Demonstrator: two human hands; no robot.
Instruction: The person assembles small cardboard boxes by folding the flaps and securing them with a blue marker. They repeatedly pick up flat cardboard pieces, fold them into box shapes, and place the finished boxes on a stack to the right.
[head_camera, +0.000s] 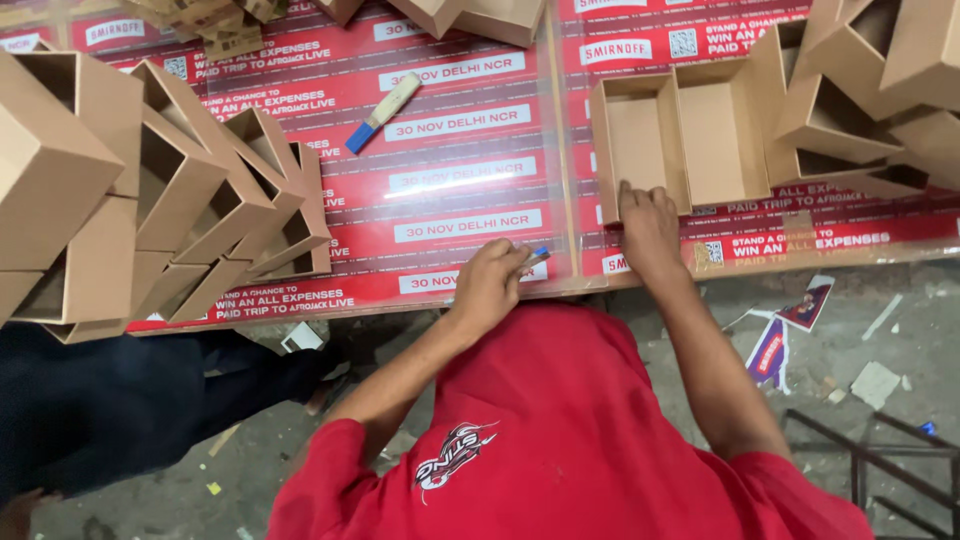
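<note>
Cardboard box (665, 140) — open-topped, two compartments — lies on the table (470, 200) near its front edge, with the right hand (648, 228) spread flat against its near wall, gripping nothing. Just beside, the left hand (490, 283) is closed around a small blue-tipped tool (538, 256). Piles of folded boxes (150, 190) to the left and more boxes (860, 90) to the right suggest much is already done; a brush (383, 112) lies apart.

The one head-worn camera looks almost straight down, close over the red shirt (560, 430) at six o'clock. It faces the red work surface (460, 190) and cardboard boxes (670, 140) toward twelve o'clock.
</note>
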